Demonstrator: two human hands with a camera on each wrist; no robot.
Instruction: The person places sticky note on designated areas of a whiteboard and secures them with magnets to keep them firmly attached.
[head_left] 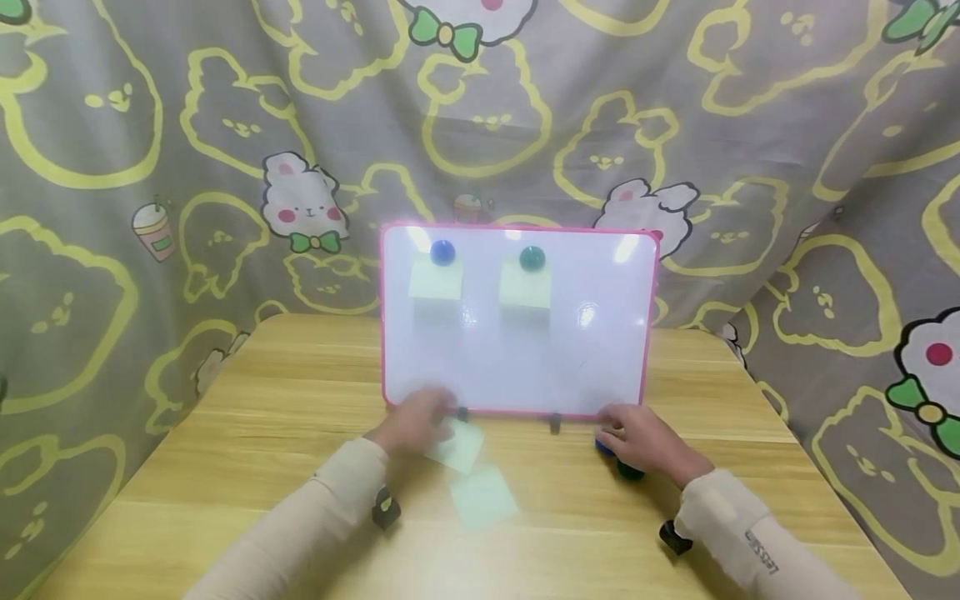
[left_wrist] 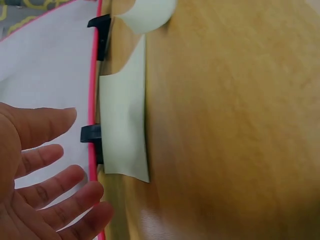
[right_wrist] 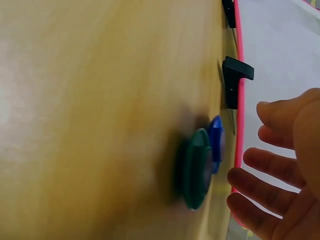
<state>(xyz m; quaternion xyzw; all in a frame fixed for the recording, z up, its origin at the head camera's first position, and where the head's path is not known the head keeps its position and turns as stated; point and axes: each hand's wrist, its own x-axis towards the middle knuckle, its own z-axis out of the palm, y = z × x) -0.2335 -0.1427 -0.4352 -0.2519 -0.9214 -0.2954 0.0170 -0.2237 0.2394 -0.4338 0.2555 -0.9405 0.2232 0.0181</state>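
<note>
A white board with a pink frame [head_left: 480,367] stands upright on the table. Two pale sticky notes hang on it, the left note [head_left: 436,282] under a blue magnet [head_left: 442,252], the right note [head_left: 525,287] under a green magnet [head_left: 532,258]. My left hand [head_left: 416,421], blurred, is at the board's lower left, fingers spread and holding nothing, beside a loose sticky note [left_wrist: 125,120]. A second loose note [head_left: 483,497] lies nearer me. By the lower right corner my right hand [head_left: 637,435] has relaxed, parted fingers, close to a loose blue magnet [right_wrist: 216,142] and green magnet [right_wrist: 196,170].
Black clips [right_wrist: 235,75] hold the board's bottom edge at the table. The wooden table [head_left: 300,358] runs back to a grey patterned curtain [head_left: 225,167] behind and beside it. Black wrist straps [head_left: 386,508] show below both sleeves.
</note>
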